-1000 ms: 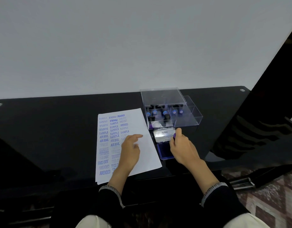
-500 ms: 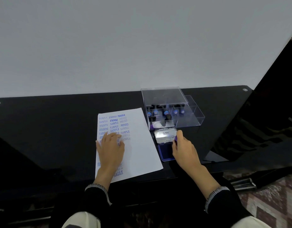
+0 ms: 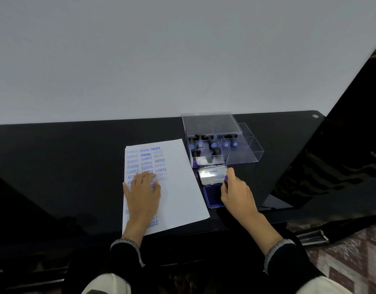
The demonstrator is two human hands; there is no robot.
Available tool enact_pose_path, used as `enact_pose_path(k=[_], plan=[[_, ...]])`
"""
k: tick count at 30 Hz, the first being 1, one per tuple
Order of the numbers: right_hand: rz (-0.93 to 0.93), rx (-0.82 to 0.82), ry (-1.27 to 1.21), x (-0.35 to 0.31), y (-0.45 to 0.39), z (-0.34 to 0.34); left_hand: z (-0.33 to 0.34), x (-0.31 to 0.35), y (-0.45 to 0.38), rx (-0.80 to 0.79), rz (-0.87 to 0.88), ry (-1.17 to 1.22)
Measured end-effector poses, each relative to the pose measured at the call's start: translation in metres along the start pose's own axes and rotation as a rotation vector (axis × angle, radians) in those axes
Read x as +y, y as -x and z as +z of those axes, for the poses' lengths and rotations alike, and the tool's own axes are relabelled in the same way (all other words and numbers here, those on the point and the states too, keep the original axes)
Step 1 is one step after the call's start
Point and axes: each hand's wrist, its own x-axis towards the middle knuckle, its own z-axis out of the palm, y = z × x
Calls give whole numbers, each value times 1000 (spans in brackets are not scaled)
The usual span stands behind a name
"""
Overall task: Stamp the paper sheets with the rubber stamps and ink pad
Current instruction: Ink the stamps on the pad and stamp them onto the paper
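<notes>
— Report the left hand.

— My left hand (image 3: 143,192) lies flat on the paper sheet (image 3: 178,187), fingers straight and spread, pressing it to the black counter (image 3: 55,158). The sheet carries blue imprints down its left half: SAMPLE, FRAGILE, AMENDED, AIR MAIL.

— And the right?

— My right hand (image 3: 238,193) has its fingers curled round a purple-handled stamp (image 3: 226,179), held over the ink pad (image 3: 213,195). The pad sits at 3 o'clock of the sheet, just beside its edge; its silver lid (image 3: 212,176) stands open at the pad's 12 o'clock. Whether the stamp face touches the ink, I cannot tell.

— The remaining stamps?

— In the clear plastic box (image 3: 244,153) at 12 o'clock of the pad, touching or nearly so. Several rubber stamps (image 3: 213,145) with blue-tipped handles lie in its left compartments.
</notes>
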Motion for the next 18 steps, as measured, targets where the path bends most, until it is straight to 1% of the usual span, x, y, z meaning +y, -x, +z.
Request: enact_pose_path(k=[9, 18], plan=[[19, 32, -201, 5, 3, 1, 2, -1, 0, 15, 9, -24], [34, 18, -242, 6, 2, 0, 4, -2, 0, 25, 15, -20]])
